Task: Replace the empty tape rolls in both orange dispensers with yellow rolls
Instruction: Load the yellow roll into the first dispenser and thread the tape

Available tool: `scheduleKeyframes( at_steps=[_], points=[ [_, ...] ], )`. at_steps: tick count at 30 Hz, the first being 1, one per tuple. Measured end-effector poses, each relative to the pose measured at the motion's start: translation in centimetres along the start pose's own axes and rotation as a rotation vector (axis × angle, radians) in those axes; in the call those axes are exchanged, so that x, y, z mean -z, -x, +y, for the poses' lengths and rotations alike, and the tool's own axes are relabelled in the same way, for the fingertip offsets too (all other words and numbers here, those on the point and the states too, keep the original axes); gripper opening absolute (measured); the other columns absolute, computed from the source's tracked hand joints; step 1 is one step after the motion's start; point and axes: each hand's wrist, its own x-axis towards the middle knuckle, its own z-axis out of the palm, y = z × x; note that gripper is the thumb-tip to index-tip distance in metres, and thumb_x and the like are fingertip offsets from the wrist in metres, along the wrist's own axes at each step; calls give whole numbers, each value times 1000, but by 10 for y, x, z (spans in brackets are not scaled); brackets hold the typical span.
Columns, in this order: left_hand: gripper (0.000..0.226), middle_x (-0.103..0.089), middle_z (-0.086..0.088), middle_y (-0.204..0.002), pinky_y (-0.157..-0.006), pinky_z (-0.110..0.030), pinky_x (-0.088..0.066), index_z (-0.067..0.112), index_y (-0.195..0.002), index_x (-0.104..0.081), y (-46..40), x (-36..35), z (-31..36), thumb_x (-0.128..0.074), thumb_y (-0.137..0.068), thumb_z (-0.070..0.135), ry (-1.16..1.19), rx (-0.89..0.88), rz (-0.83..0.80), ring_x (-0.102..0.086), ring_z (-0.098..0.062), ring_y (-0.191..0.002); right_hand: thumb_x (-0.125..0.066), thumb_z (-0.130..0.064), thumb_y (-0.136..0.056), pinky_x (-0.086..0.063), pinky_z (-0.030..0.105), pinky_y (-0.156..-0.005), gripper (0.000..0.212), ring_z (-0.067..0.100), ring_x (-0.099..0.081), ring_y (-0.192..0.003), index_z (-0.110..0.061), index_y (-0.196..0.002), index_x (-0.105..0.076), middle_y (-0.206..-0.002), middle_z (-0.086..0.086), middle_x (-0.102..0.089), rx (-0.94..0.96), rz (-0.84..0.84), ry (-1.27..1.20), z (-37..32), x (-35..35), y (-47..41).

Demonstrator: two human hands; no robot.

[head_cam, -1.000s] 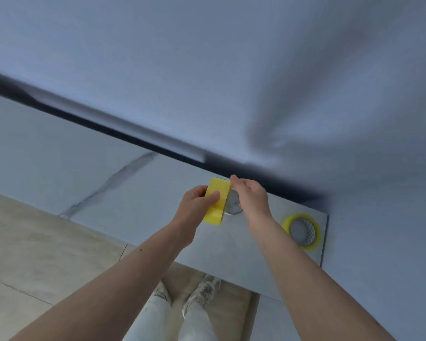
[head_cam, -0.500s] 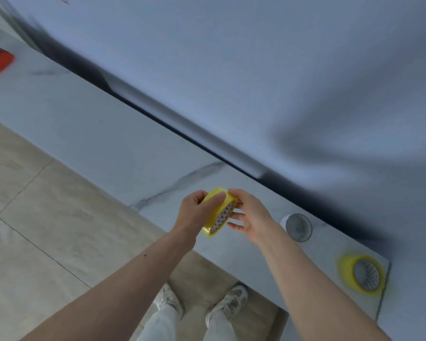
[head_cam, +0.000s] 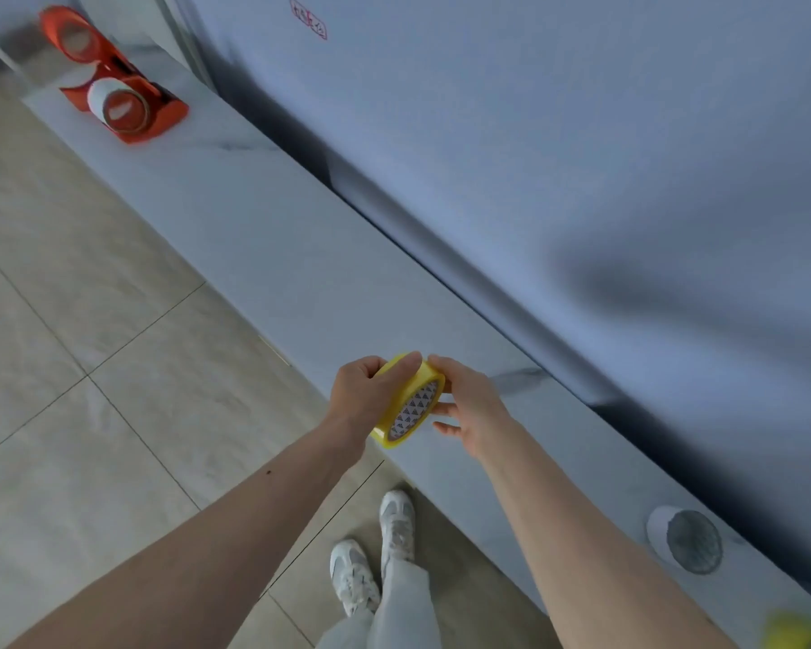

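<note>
The left hand is wrapped around a yellow roll of tape with a patterned inner core, thumb lying over the top of its rim and fingers behind it. The right hand meets the same roll from the other side: its fingertips press the upper edge, while the lower fingers are spread loosely beside the core's open face. The roll is held tilted, up in the air just over the near edge of the long pale marble-look ledge.

Along that ledge the stretch between the hands and the far left end is bare and open. At that far end, well apart from the hands, stands an orange plastic tape dispenser holding a white roll; a second orange dispenser stands just behind it. To the right of the hands, a white roll with a grey core sits near the ledge's back edge, and a blurred yellow shape shows at the picture's bottom right corner.

Behind the ledge rises a blue-grey wall with a small red-outlined sticker high up. Below the ledge's front edge is a beige tiled floor, where the person's white sneakers and pale trousers stand close to the ledge.
</note>
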Motion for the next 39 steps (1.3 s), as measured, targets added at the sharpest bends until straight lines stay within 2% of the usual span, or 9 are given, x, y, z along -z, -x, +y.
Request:
scheduleKeyframes(
  at_steps=[2, 5, 16, 21, 26, 30, 33, 36, 39],
  points=[
    [40, -68, -10, -79, -63, -32, -53, 13, -74, -61, -11, 18, 7, -74, -81, 49, 17, 10, 25, -64, -22, -69, -59, -42, -91, -50, 41, -85, 35, 26, -66, -100, -18, -116, -65, -113, 5, -68, -1, -20, 34, -12, -18, -9],
    [40, -69, -11, -80, -61, -30, -52, 11, -77, -61, -27, 40, 20, -74, -82, 49, 42, 25, 60, -64, -22, -69, -60, -41, -91, -48, 45, -93, 35, 27, -64, -104, -17, -115, -65, -113, 6, -68, -18, -62, 50, -32, -44, -21],
    [44, -61, -9, -78, -64, -30, -47, 12, -78, -55, -89, 130, 75, -72, -83, 52, 120, 41, 173, -58, -21, -70, -62, -38, -90, -51, 44, -94, 28, 30, -64, -105, -16, -106, -68, -100, 5, -69, -13, -92, 157, -121, -148, -56],
    [41, -61, -10, -80, -67, -30, -49, 12, -83, -58, -113, 188, 96, -67, -87, 52, 167, 47, 180, -58, -21, -72, -63, -37, -90, -51, 44, -94, 19, 27, -63, -96, -18, -94, -67, -93, 4, -68, 1, -77, 175, -150, -214, -63],
    [37, -62, -9, -83, -73, -30, -48, 12, -82, -59, -134, 260, 118, -63, -92, 48, 187, 50, 146, -57, -22, -77, -62, -36, -91, -49, 43, -91, 26, 27, -61, -96, -15, -107, -66, -92, 3, -66, 22, -59, 154, -175, -287, -66],
    [36, -63, -6, -84, -72, -27, -47, 15, -75, -59, -146, 313, 136, -60, -95, 45, 179, 42, 126, -56, -20, -79, -60, -33, -93, -49, 43, -93, 14, 21, -60, -85, -19, -93, -63, -87, 1, -64, 36, -41, 133, -195, -341, -64],
    [36, -62, -6, -85, -72, -27, -46, 15, -77, -57, -155, 346, 150, -58, -96, 45, 178, 38, 118, -56, -20, -80, -58, -33, -95, -49, 42, -89, 16, 19, -59, -82, -18, -94, -62, -87, 1, -63, 50, -41, 126, -209, -376, -62],
    [35, -64, -8, -90, -77, -30, -47, 14, -83, -58, -166, 373, 166, -57, -96, 47, 173, 37, 105, -57, -22, -83, -55, -32, -96, -49, 37, -80, 19, 21, -60, -86, -15, -101, -60, -86, 2, -62, 58, -46, 111, -227, -404, -62],
    [38, -67, -11, -94, -80, -31, -48, 13, -88, -60, -182, 396, 187, -55, -96, 50, 145, 38, 93, -60, -24, -87, -53, -31, -96, -50, 39, -82, 14, 27, -62, -98, -18, -91, -57, -85, 1, -61, 72, -34, 106, -250, -429, -67]
  ],
)
